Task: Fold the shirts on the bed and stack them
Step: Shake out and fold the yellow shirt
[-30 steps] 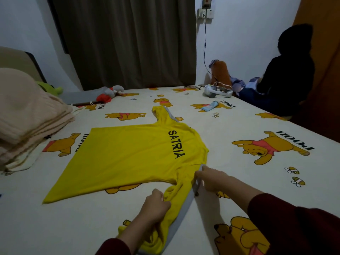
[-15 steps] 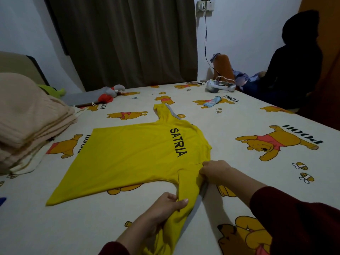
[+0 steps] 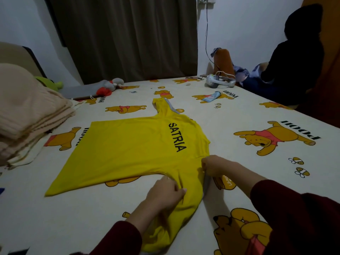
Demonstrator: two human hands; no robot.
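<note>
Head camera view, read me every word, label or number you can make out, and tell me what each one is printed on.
"SATRIA": black capitals on the yellow shirt, which both hands hold at its near sleeve.
"POOH": printed upside down on the bedsheet beside the big bear at right, and again near the small tube.
Partly hidden "POOH" prints by the shirt's far edge: not fully readable.
Tube's label: too small to read.

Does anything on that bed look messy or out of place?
Slightly. The yellow shirt lies flat, but its near sleeve is bunched where the left hand and right hand pinch it. A small tube lies loose on the bedsheet.
</note>
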